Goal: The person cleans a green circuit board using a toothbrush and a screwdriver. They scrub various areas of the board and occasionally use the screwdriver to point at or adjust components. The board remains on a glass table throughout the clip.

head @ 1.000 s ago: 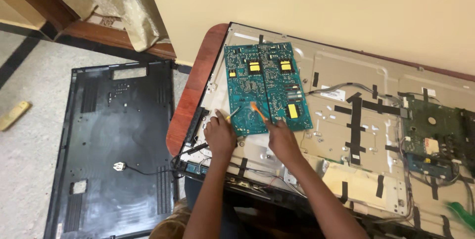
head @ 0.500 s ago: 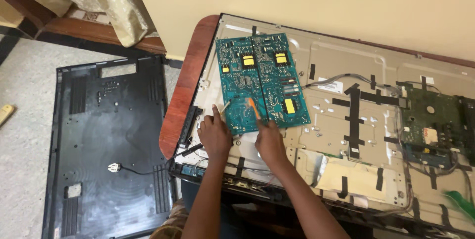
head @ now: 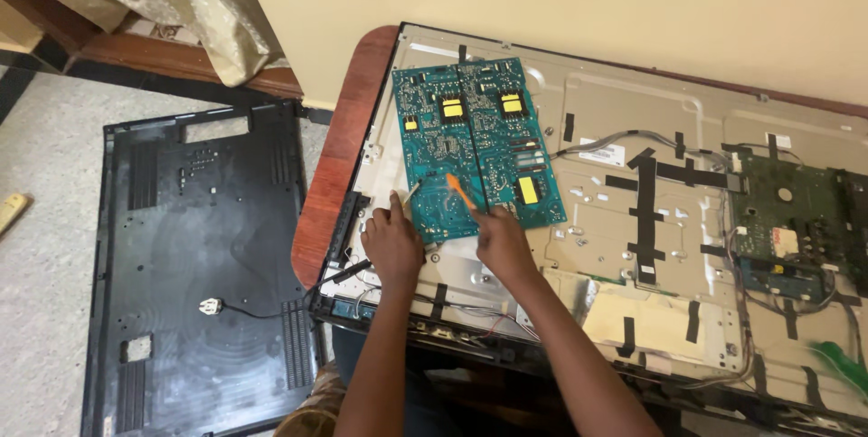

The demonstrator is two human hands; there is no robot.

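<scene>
Teal circuit board (head: 475, 143) sits at the opened TV's (head: 633, 247) left end. Right hand (head: 503, 240) grips an orange-handled screwdriver (head: 459, 191); left hand (head: 394, 243) presses, fingers loosely spread, at the board's lower corner. Keep the tip square (steadying helps).

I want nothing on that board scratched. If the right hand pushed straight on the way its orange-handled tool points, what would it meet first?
The right hand aims the orange-handled tool up and left, its tip already over the teal circuit board. It would probably meet the board's soldered surface first, though how high the tip sits is unclear.
</scene>
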